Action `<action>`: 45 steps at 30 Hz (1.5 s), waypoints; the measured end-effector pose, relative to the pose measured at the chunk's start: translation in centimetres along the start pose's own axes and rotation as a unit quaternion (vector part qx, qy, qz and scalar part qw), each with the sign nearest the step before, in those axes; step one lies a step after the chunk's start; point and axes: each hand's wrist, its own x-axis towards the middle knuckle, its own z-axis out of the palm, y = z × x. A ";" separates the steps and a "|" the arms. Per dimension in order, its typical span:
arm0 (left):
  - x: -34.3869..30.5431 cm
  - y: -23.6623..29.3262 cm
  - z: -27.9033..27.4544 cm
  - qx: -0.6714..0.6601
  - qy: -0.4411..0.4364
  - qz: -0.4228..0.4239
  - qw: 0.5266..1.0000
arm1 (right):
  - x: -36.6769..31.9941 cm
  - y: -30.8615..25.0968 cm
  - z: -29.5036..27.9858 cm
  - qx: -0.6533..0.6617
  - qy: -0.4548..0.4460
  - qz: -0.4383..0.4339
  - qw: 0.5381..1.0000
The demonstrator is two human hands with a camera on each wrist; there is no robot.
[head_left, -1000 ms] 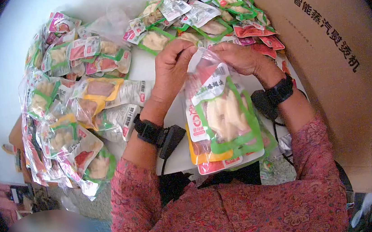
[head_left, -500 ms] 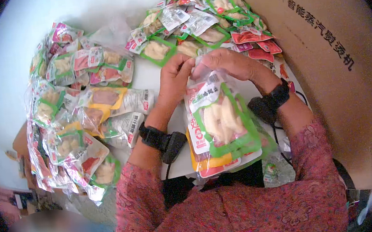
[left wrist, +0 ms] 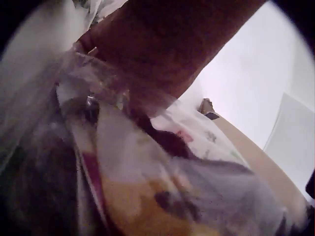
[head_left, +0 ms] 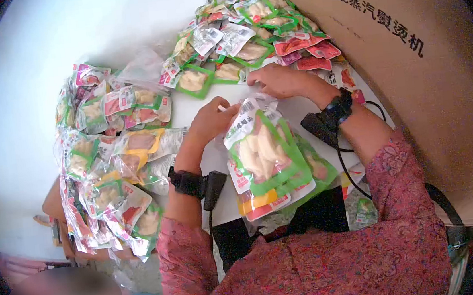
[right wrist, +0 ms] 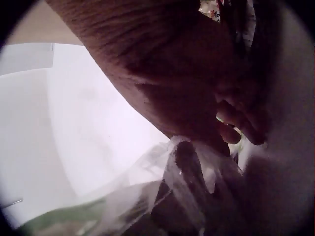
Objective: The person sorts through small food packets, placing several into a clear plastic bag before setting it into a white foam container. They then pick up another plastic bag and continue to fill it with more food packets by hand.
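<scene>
A clear plastic bag filled with food packets stands upright at the table's front edge. The packet facing up has a green border and pale pieces of meat inside; yellow and red packets show beneath. My left hand grips the bag's gathered top on its left side, and loose film drapes over that hand in the left wrist view. Up and to the right, my right hand has its fingers curled inward. In the right wrist view, the bag's film narrows up to the thumb side of this hand, which pinches it.
Filled clear bags of packets are stacked on the left of the white table. A heap of loose packets lies at the back. A tall cardboard box stands on the right. Black cables hang from the wrist cameras.
My hands were close together at the bag's top and have moved apart, the left lower and to the left, the right higher. The bag has tilted slightly; the head view has shifted.
</scene>
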 end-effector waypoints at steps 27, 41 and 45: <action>-10.1 7.7 -3.9 0.113 0.254 0.207 0.938 | -0.5 -4.2 -2.7 0.572 -0.010 -0.066 0.817; -12.3 12.3 -6.9 0.333 0.418 0.482 0.694 | -1.5 -5.2 -5.0 0.274 0.200 -0.218 0.915; -12.9 13.6 -7.7 0.350 0.422 0.495 0.674 | -2.4 -7.3 -7.4 0.432 0.110 -0.181 0.877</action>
